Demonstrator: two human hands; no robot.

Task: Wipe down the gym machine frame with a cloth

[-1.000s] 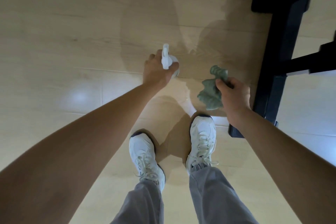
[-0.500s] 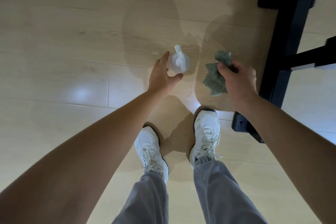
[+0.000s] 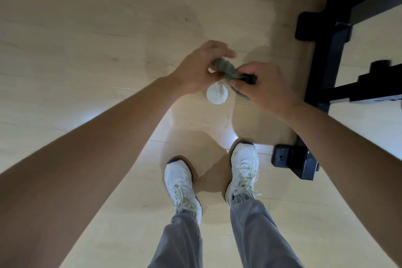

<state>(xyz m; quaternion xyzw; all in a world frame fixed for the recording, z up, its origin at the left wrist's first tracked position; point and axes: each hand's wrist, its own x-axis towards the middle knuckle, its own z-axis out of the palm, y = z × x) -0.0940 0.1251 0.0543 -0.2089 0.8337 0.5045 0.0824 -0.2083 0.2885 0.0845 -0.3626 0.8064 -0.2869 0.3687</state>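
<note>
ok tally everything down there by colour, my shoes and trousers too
white: 3 (white plastic spray bottle, two white lace-up sneakers)
green: 1 (crumpled green cloth)
black: 1 (black metal gym machine frame)
grey: 1 (grey trousers)
total: 6

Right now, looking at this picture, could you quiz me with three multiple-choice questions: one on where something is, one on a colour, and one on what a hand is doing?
1. Where is the spray bottle?
A. on the floor
B. on the black frame
C. gripped in a hand

2. What colour are the shoes?
A. black
B. white
C. red

3. What is the right hand doing?
A. hanging empty
B. pinching the cloth
C. gripping the bottle

Answers:
1 A: it stands on the boards, ungripped.
2 B: both look white.
3 B: its fingers curl round the green cloth.
</note>
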